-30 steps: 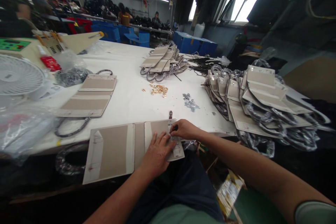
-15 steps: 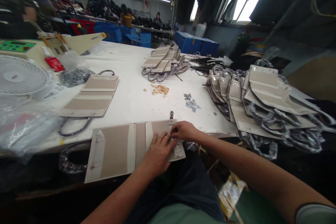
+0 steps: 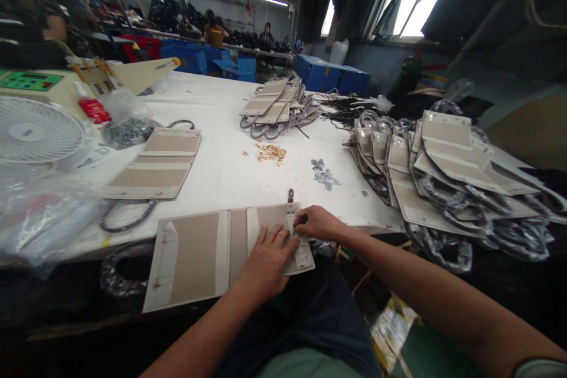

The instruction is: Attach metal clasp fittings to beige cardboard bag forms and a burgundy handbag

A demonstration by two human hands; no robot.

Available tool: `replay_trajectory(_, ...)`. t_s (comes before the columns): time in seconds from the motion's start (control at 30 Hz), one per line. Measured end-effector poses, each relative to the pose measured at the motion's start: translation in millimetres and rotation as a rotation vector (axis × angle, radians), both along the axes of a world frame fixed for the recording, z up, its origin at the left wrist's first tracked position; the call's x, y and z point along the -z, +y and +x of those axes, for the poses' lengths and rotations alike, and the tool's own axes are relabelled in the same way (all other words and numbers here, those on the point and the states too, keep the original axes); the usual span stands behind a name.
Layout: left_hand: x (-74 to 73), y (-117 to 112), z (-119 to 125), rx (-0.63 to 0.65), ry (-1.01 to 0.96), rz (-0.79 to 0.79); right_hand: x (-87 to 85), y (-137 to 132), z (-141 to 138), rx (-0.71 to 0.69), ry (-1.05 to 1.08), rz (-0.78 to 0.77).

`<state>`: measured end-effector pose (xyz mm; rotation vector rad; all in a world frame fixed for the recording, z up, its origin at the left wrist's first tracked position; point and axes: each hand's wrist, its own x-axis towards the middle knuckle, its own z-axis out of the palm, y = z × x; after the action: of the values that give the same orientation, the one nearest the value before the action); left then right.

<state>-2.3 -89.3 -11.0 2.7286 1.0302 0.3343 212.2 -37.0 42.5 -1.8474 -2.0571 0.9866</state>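
A long beige bag panel [image 3: 195,254] with pale strips across it lies over the table's front edge. My left hand [image 3: 268,257] rests on its right half, fingers spread and pressing down. At the panel's right end my right hand [image 3: 321,223] is closed, pinching a small dark piece [image 3: 303,218] whose kind I cannot make out. Just beyond the panel's edge a narrow dark strap end with a metal fitting [image 3: 290,195] sticks out. A plastic-wrapped handle [image 3: 121,271] hangs at the panel's left.
Gold-coloured fittings [image 3: 271,153] and thin silver plates [image 3: 324,174] lie on the white table [image 3: 217,171]. Stacked bag panels [image 3: 447,165] with wrapped handles stand right, another pile [image 3: 279,100] at the back. Left are a single panel [image 3: 155,162], a fan [image 3: 35,130] and plastic bags [image 3: 44,218].
My right hand has shifted slightly right and lifted its fingers a little, showing more of the dark piece. My left hand stays on the panel.
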Motion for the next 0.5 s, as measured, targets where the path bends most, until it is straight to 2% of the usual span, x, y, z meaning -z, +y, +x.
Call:
replay_trajectory(0.1, -2.2, 0, -1, -0.015, 0.016, -0.005, -0.3, 1, -5, -0.021, -0.005, 0.024)
replay_trajectory(0.2, -12.3, -9, -6, -0.034, 0.057, -0.046, -2.9, -5, -10, -0.085, -0.016, 0.055)
replay_trajectory(0.3, -17.0, -17, -12, 0.014, 0.064, -0.068, 5.8, -8, -12, -0.119, -0.017, 0.064)
replay_trajectory(0.37, -11.2, -17, -16, 0.035, 0.050, -0.019, 19.9, -4, -11, -0.137, 0.010, 0.044)
replay_trajectory(0.5, 9.6, -11, -18, 0.069, 0.138, 0.131, 48.5, 3, -9, -0.150, 0.023, 0.081)
